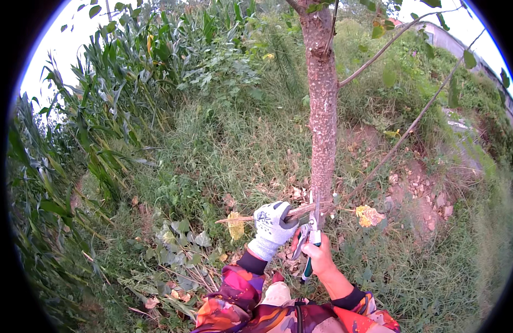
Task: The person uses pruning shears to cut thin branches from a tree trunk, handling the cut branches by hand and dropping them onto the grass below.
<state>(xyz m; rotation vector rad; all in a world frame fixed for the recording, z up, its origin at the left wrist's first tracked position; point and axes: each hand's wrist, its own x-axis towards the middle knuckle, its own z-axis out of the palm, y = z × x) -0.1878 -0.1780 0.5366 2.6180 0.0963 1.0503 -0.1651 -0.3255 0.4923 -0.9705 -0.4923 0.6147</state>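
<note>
My left hand (pixel 274 224), in a white and grey work glove, grips a thin brown branch (pixel 300 211) that runs sideways in front of the tree trunk (pixel 323 116). My bare right hand (pixel 317 252) is closed around the handles of a pair of pruning shears (pixel 314 222) with green and white parts. Their blades point upward and lie across the branch, close to the trunk's lower part. Whether the blades cut into the wood cannot be told. A yellow leaf (pixel 235 226) hangs at the branch's left end, and another yellow leaf (pixel 369 216) shows right of the trunk.
Long thin side branches (pixel 410 129) reach up to the right from the trunk. Cut leafy twigs (pixel 185 254) lie in the grass at lower left. Tall corn plants (pixel 111 91) stand on the left. Broken stones (pixel 439 204) and bare soil lie on the right slope, below a wall (pixel 443 39).
</note>
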